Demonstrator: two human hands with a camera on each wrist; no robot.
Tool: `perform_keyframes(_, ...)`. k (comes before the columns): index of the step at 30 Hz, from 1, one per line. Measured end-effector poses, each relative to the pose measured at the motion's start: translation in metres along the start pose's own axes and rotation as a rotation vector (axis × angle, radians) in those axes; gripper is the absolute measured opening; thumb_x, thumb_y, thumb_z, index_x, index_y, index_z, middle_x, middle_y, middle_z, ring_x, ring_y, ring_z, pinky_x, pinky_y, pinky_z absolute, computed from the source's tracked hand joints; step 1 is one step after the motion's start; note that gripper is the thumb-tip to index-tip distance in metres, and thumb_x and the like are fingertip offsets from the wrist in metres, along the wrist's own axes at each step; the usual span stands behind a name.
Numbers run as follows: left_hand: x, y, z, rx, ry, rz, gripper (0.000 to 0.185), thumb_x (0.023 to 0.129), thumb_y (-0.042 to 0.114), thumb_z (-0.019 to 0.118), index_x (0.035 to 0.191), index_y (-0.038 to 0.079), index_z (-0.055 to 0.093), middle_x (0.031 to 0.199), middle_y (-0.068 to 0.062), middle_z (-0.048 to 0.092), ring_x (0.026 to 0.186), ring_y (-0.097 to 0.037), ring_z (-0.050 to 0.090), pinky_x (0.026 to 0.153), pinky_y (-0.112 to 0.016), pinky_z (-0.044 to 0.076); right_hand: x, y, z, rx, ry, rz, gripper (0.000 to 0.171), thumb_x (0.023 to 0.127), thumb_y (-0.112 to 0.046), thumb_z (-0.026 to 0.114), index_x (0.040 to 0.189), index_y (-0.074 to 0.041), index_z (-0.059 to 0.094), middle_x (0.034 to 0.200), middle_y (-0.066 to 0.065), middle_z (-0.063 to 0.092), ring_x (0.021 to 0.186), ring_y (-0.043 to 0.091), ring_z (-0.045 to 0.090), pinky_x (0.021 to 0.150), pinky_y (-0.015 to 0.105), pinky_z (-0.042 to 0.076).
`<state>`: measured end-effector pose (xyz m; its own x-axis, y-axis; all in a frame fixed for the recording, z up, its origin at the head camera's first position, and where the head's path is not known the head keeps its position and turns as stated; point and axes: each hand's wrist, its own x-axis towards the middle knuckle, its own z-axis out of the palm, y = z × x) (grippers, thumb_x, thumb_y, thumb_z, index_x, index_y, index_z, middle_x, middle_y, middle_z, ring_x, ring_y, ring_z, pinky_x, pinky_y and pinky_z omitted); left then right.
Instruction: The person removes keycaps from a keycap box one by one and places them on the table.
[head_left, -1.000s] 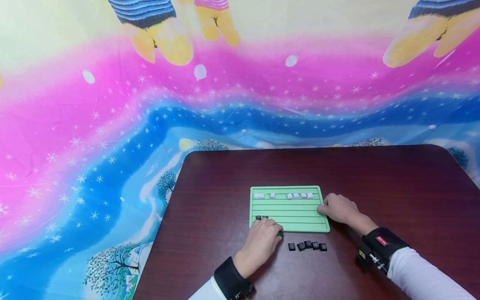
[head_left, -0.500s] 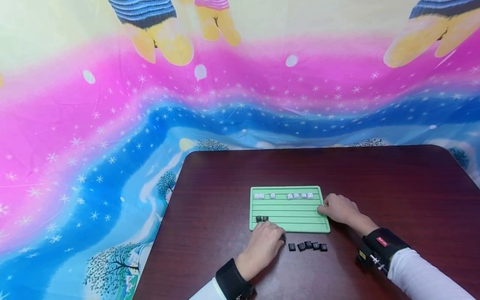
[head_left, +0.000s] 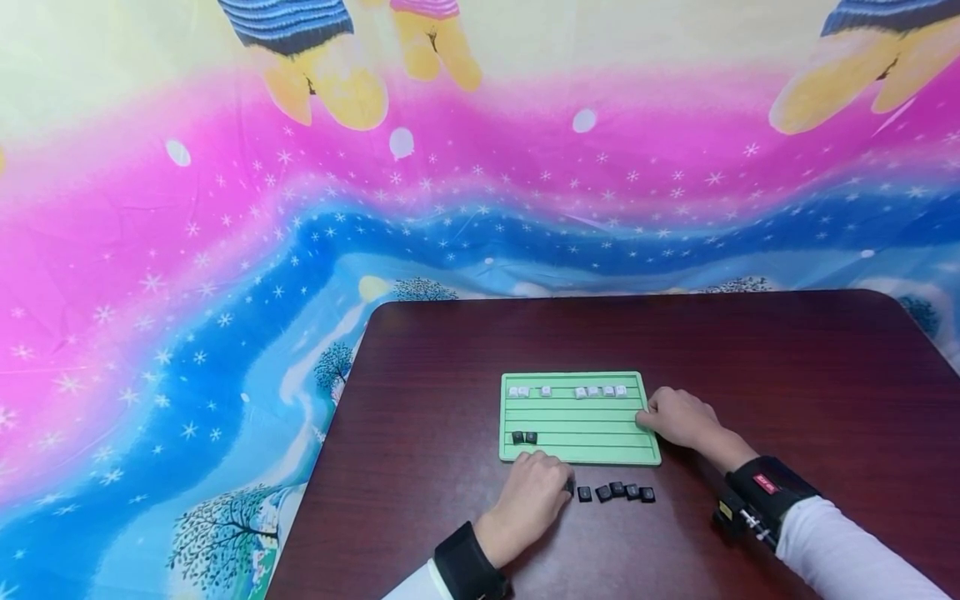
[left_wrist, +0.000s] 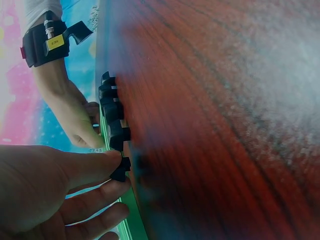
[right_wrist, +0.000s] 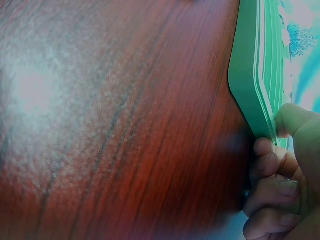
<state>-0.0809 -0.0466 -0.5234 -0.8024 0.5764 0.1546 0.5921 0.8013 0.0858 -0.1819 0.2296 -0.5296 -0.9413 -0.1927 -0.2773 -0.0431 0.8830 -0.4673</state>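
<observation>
My left hand [head_left: 528, 502] pinches a black keycap [left_wrist: 120, 171] between thumb and a finger, close to the wooden table at the near edge of a green ridged tray [head_left: 577, 415]. My right hand [head_left: 681, 417] grips the tray's right edge, with its thumb on top and the other fingers curled at the side, as the right wrist view shows. Two black keycaps [head_left: 531, 437] sit at the left of a lower row of the tray. Along the top row stand several white keycaps [head_left: 592, 392], with gaps among them.
Several loose black keycaps [head_left: 617, 489] lie in an uneven line on the dark wooden table [head_left: 427, 367], just in front of the tray and to the right of my left hand. A colourful printed cloth [head_left: 480, 183] hangs behind the table.
My left hand has drawn back from the tray, a little nearer and to the right, uncovering the two black keycaps in the lower row. My right hand stays on the tray's edge.
</observation>
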Motion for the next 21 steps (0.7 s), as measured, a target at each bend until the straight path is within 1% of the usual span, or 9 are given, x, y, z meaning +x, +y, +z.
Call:
perform_keyframes(6,-0.0004,0.0002,0.0011,0.013,-0.013,-0.005,0.014,0.082,0.032,0.083,0.092,0.025,0.075,0.082,0.013,0.069,0.076,-0.005,0.059,0.064,-0.018,0.032,0.0001,0.0,-0.0002,-0.002,-0.002,0.009,0.041,0.09,-0.028,0.06,0.055,-0.02,0.041,0.052,-0.008,0.03,0.048,0.01,0.029,0.049,0.024,0.019)
perform_keyframes(13,-0.0013,-0.0004,0.0015,0.008,-0.012,-0.006,0.014,0.082,0.031,0.083,0.091,0.026,0.075,0.082,0.013,0.069,0.076,-0.005,0.059,0.063,-0.017,0.031,0.0004,-0.0009,-0.0006,0.002,-0.012,0.004,0.041,0.09,-0.027,0.06,0.054,-0.019,0.042,0.052,-0.008,0.031,0.048,0.01,0.03,0.049,0.024,0.019)
perform_keyframes(21,-0.0007,0.0002,0.0034,-0.003,-0.025,-0.005,0.014,0.082,0.032,0.083,0.092,0.026,0.075,0.082,0.014,0.07,0.075,-0.004,0.058,0.063,-0.017,0.03,0.0007,-0.0005,-0.0003,0.0,-0.014,0.01,0.041,0.091,-0.029,0.06,0.055,-0.019,0.043,0.053,-0.008,0.031,0.048,0.01,0.031,0.049,0.024,0.02)
